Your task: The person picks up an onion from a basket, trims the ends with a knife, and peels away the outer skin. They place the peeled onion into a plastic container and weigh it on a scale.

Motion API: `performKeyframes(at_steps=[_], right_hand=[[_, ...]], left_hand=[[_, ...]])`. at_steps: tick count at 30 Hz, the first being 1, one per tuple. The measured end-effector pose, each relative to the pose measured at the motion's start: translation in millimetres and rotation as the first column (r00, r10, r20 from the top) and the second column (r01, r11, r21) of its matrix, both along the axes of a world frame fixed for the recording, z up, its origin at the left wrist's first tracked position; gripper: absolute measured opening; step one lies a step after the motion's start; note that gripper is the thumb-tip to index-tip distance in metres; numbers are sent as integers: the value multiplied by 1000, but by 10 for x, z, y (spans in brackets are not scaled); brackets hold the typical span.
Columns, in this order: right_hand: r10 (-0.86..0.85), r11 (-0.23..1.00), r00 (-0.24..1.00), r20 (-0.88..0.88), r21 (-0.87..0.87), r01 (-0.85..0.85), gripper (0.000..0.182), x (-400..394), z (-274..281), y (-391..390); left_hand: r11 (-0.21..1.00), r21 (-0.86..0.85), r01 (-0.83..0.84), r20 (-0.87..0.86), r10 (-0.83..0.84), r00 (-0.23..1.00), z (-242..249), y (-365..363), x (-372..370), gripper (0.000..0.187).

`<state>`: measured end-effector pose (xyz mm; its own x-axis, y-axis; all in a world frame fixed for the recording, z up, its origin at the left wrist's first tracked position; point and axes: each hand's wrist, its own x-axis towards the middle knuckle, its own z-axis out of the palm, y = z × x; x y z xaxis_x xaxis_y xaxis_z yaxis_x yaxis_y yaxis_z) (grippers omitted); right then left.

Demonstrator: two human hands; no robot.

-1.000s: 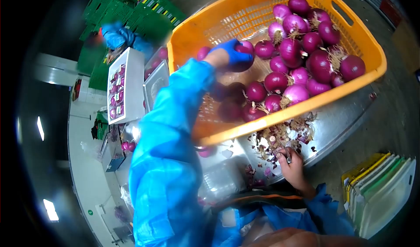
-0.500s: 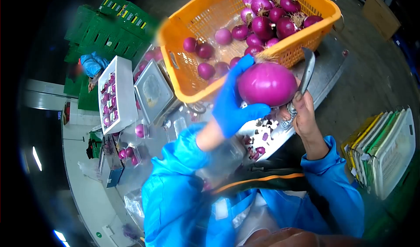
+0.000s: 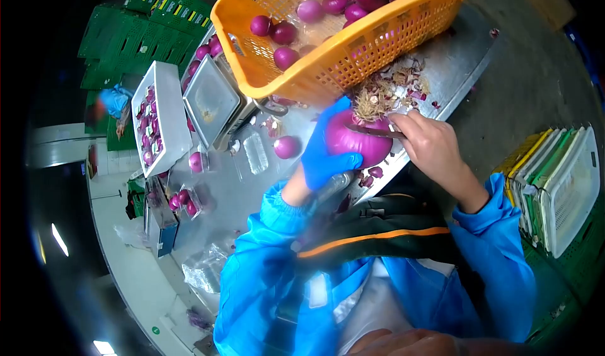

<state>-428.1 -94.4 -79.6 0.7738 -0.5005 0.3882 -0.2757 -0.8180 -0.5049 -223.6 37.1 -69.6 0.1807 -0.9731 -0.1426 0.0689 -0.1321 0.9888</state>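
Observation:
My left hand (image 3: 322,151), in a blue glove, is wrapped round the left side of a large red onion (image 3: 360,147). My right hand (image 3: 430,143) is bare and closed on a knife; its dark curved blade (image 3: 377,131) lies across the upper part of the onion, just below the dry root end. Fingers cover the handle. Root tufts and skin trimmings (image 3: 392,91) are heaped on the metal table (image 3: 463,60) right behind the onion, and small purple scraps (image 3: 372,174) lie below it.
An orange plastic basket (image 3: 353,63) of red onions stands at the back. On the left are a scale (image 3: 211,107), a white box (image 3: 165,126) of packed onions, a loose onion (image 3: 287,147) and clear trays (image 3: 255,154). White crates (image 3: 570,192) stack at right. A person in blue (image 3: 115,101) works far left.
The onion has come down and slightly left in my left hand. My right hand has turned the knife from upright to lying across the onion. The basket now appears higher in view.

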Motion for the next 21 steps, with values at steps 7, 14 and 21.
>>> performKeyframes(at_steps=[7, 14, 21], right_hand=[[2, 997, 1000, -23, -72, -4, 37, 26, -241, -112], [-200, 942, 979, 29, 281, 184, 39, -189, -768, -178], [-55, 508, 903, 426, 791, -343, 53, 89, -444, -56]], left_hand=[[991, 86, 104, -189, -86, 978, 108, -31, -116, 98], [996, 34, 81, 50, -83, 995, 131, -11, -54, 104], [979, 188, 84, -455, 12, 891, 126, -145, -56, 100]])
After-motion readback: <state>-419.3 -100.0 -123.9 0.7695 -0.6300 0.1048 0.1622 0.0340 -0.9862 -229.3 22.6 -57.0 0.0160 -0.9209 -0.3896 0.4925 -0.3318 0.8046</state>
